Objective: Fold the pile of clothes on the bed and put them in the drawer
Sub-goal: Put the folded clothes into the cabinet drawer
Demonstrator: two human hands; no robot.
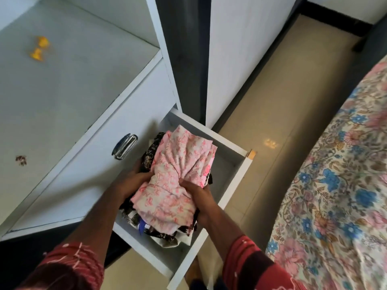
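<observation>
A stack of folded clothes sits inside the open white drawer (234, 151). On top lies a pink and cream floral garment (184, 164), with dark patterned clothes (149, 152) under it. My left hand (134, 181) grips the stack at its left side, fingers curled under the pink cloth. Gripping the same stack from the right, my right hand (196, 195) has its thumb pressed into the pink garment. Both hands are over the drawer's middle.
The upper closed drawer has a metal handle (124, 146). Two small yellow objects (39, 48) lie on the white cabinet shelf. The bed with a floral sheet (339, 185) fills the right side. Beige tiled floor (268, 126) lies between.
</observation>
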